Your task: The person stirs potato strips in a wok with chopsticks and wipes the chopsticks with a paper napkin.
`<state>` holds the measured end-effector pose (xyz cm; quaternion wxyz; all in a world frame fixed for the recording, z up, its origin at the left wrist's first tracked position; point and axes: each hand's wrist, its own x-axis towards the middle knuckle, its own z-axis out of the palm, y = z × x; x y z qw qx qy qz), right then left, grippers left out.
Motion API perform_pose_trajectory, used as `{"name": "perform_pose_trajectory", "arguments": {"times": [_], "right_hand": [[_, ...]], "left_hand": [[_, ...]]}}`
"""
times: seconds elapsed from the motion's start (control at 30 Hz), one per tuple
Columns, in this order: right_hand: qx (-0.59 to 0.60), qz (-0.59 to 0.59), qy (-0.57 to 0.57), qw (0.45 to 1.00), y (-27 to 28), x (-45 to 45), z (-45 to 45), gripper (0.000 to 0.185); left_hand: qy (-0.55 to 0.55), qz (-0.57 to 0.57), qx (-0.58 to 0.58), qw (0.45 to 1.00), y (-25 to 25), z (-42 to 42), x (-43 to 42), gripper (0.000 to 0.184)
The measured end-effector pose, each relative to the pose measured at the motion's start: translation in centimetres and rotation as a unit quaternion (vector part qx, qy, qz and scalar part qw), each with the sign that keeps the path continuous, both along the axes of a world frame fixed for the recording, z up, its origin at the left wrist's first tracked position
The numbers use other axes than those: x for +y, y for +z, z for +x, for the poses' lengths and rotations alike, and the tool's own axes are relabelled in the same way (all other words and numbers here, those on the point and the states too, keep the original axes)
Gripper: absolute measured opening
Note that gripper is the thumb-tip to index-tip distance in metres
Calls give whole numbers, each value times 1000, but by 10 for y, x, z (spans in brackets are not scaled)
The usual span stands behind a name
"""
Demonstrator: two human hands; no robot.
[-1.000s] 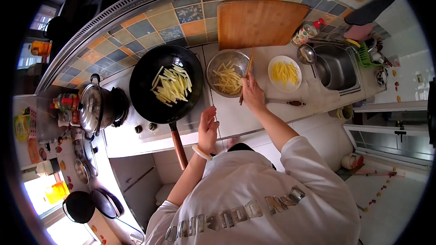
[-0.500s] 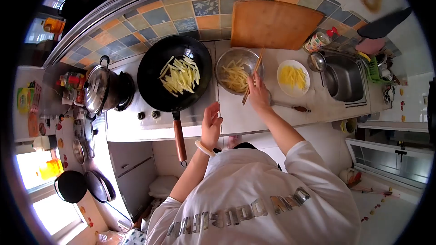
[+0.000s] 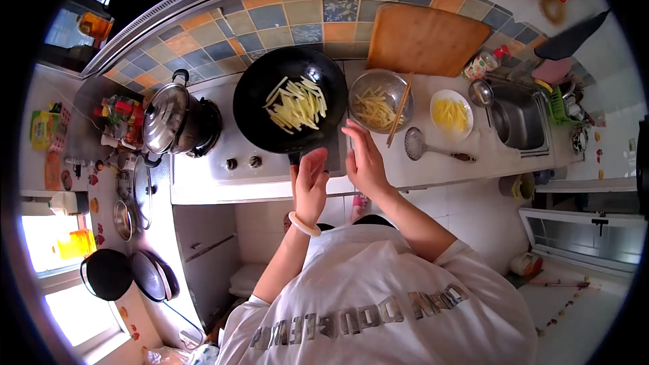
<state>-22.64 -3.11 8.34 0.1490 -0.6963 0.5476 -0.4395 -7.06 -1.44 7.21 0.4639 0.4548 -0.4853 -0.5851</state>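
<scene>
My left hand, with a pale bracelet on its wrist, is raised in front of the black wok. It partly hides the wok's wooden handle, and its fingers are stretched up, holding nothing visible. My right hand faces it, open and empty, just below the metal bowl. Pale cut strips lie in the wok. More strips fill the bowl, and wooden chopsticks rest across its right side. A skimmer lies on the counter to the right.
A white plate of yellow strips stands right of the bowl. Farther right are a ladle and the sink. A lidded pot stands on the left burner. A cutting board leans on the tiles.
My right hand has let go of the chopsticks, now lying across the bowl, and moved left towards my left hand. The view has shifted, so the wok and bowl appear farther right.
</scene>
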Motion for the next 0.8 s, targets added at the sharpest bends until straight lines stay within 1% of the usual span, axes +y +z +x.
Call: {"name": "perform_pose_trajectory", "arguments": {"times": [0.1,0.23,0.27,0.37,0.4,0.57,0.6,0.67,0.8], "right_hand": [[-36,-1,-13,999,0,13,42,48],[-96,1,-47,994,0,32,103,46],[-79,-11,-65,995,2,35,119,45],[-125,14,-120,985,1,52,163,37],[-136,15,-125,983,2,56,173,37],[-175,15,-171,969,3,85,215,36],[-175,35,-180,967,8,93,220,34],[-194,45,-190,961,6,107,227,33],[-245,46,-192,949,2,127,234,32]], "left_hand": [[-2,6,53,999,-1,38,3,41],[-57,-1,24,998,-7,107,4,41],[-60,10,2,998,-11,125,4,42],[-99,9,-12,995,-15,170,6,42],[-100,30,-3,995,-13,179,8,41],[-170,22,-9,985,-16,210,19,39],[-179,29,-12,983,-17,212,22,38],[-188,44,-8,981,-15,212,28,36],[-201,37,-31,978,-27,218,37,36]]}}
